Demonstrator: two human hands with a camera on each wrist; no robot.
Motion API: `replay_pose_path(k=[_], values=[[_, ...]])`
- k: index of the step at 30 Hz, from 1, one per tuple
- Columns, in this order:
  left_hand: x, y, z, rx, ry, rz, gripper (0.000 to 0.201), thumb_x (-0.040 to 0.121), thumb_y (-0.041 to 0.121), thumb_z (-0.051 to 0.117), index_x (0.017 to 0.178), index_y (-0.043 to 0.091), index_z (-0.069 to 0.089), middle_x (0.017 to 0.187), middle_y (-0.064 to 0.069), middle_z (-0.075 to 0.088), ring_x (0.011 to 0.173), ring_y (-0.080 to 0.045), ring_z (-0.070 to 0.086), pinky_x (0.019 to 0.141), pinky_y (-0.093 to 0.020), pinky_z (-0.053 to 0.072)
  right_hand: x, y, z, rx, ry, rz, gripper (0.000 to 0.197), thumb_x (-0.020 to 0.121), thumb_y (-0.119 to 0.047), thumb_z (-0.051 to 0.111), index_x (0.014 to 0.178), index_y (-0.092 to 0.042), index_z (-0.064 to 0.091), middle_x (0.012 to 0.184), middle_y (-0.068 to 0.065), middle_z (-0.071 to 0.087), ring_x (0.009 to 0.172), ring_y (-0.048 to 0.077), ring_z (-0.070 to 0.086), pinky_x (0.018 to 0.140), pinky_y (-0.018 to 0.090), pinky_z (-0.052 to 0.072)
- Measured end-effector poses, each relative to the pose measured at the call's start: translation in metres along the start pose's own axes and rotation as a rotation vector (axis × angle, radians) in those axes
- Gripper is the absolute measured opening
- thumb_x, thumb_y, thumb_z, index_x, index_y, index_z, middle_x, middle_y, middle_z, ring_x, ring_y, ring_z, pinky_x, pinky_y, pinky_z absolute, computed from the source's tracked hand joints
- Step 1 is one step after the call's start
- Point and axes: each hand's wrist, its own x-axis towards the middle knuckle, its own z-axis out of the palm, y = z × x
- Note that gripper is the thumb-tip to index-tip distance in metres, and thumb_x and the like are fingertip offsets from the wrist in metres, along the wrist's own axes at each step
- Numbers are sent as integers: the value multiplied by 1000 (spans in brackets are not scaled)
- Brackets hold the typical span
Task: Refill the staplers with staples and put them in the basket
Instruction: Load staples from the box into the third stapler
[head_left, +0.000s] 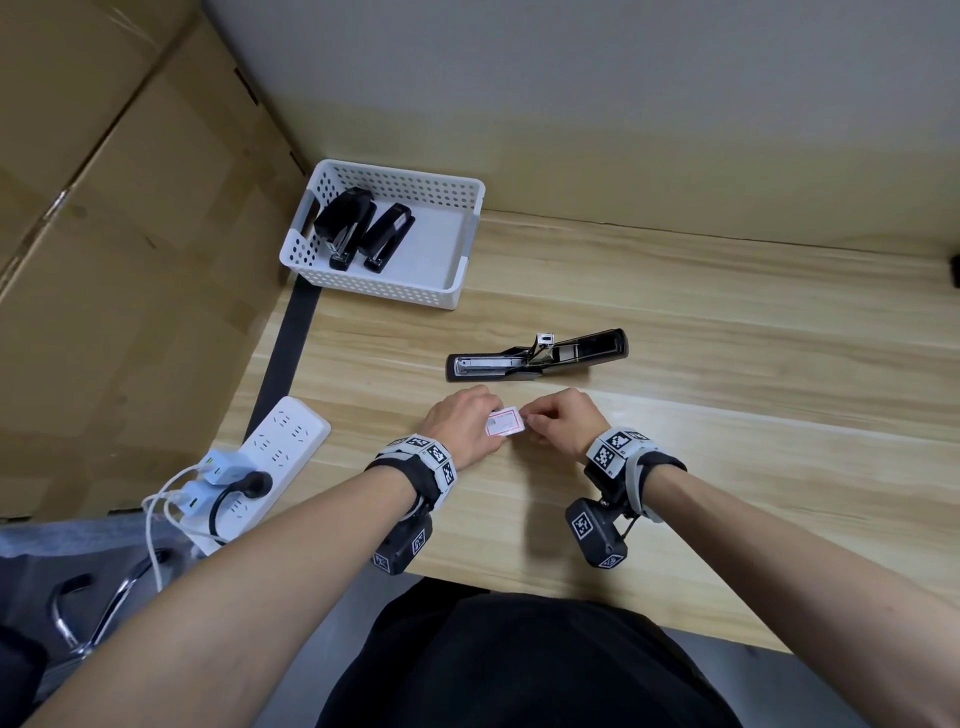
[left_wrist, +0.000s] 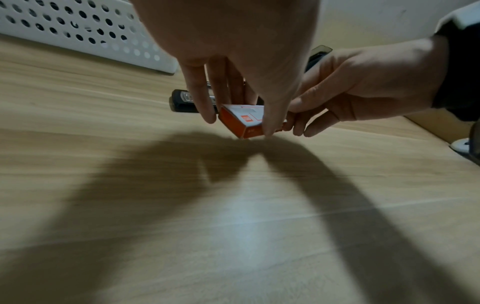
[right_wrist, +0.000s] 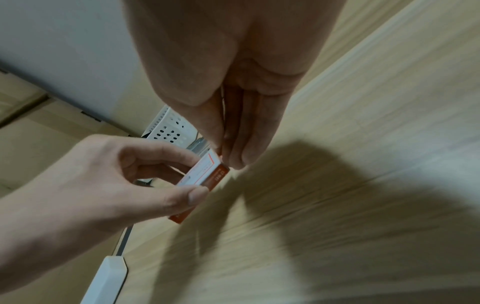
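Observation:
A small red-and-white staple box (head_left: 504, 423) (left_wrist: 246, 119) (right_wrist: 205, 176) is held just above the wooden table, in front of me. My left hand (head_left: 467, 423) (left_wrist: 241, 92) (right_wrist: 124, 174) pinches its long sides between thumb and fingers. My right hand (head_left: 558, 423) (right_wrist: 231, 144) (left_wrist: 345, 96) pinches the box's right end with thumb and fingertips. Behind the hands a black stapler (head_left: 537, 356) (left_wrist: 182, 100) lies swung fully open on the table, its metal staple channel facing up. Two closed black staplers (head_left: 363, 228) lie in the white perforated basket (head_left: 457, 189) (left_wrist: 85, 33) (right_wrist: 168, 127) at the back left.
A white power strip (head_left: 280, 441) (right_wrist: 106, 281) with chargers and cables plugged in sits at the table's left edge. Cardboard boxes (head_left: 104, 234) stand to the left. A wall closes the back. The table's near edge is just below my wrists.

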Motion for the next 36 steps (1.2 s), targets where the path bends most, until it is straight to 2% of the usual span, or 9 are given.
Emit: replay_pose_path(k=[2,4,9,14,18,21,26,31,36], values=[[2,-2,2,-4,-2,-6,30,81,34,67,108,21,67,103,1,59,95,-24,59,72,-36,49,0,0,1,27,-15,-4,27,85,-1,55,91,-16,76,75,11,73,70,27,66,81,48,56],[5,-3,3,-28,-9,-6,31,81,33,68,109,20,66,106,1,59,97,-24,59,74,-37,50,-1,0,-1,20,-20,-17,30,82,3,53,94,-13,75,79,11,73,70,22,65,82,47,56],[15,-2,11,-62,-66,56,31,83,28,68,113,18,64,110,-1,57,104,-23,55,82,-38,48,-11,2,-20,-100,74,34,22,86,-7,59,100,-15,74,94,1,73,88,16,65,87,28,51],[23,3,20,-38,-100,112,32,84,26,66,116,21,62,113,0,57,109,-21,52,86,-34,45,-20,22,-51,-155,198,153,17,87,-16,64,100,-17,74,99,3,74,94,18,66,89,30,51],[26,4,14,-41,-117,118,39,82,28,67,120,20,60,118,2,57,113,-19,51,92,-33,44,-17,34,-75,-129,275,210,41,86,-16,66,126,-12,58,99,3,72,97,25,65,90,37,51],[23,0,0,-40,-97,85,36,84,28,66,119,21,61,118,4,58,113,-17,53,93,-34,45,-11,30,-83,-24,340,156,64,81,-16,72,138,-18,42,95,-2,70,90,24,68,84,40,55],[14,-14,-39,6,-40,-25,27,91,26,61,116,19,63,118,6,61,105,-16,59,85,-31,50,1,5,-89,17,384,45,63,76,-12,77,131,-18,48,83,-4,68,80,19,68,79,40,57],[10,-36,-73,1,2,-144,12,89,24,58,97,26,67,100,5,67,85,-17,62,74,-33,53,3,-18,-96,-153,370,-21,50,76,-25,78,119,-27,52,79,-7,67,73,17,66,73,38,55],[7,-52,-89,-1,16,-192,17,91,26,56,100,25,69,99,4,67,87,-20,63,74,-34,53,2,-51,-95,-328,293,-143,39,76,-32,77,105,-28,51,78,-8,62,71,17,60,66,34,46]])
